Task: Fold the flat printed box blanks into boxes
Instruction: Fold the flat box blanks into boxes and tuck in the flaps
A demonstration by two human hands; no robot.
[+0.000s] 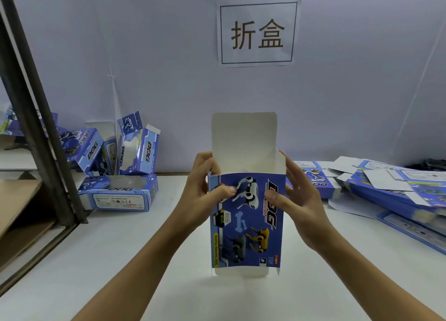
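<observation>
I hold a blue printed box blanket-sized carton, the box blank (248, 234), upright over the white table, opened into a tube with its white top flap (243, 137) standing up. My left hand (205, 188) grips its left edge, thumb on the printed front. My right hand (296, 195) holds the right edge, thumb on the front and fingers spread along the side flap. A white bottom flap hangs below the print.
Several folded blue boxes (115, 171) lie piled at the back left beside a dark metal post (36, 127). A stack of flat blanks (391, 190) spreads over the right of the table (120, 260). A paper sign (258, 32) hangs on the wall.
</observation>
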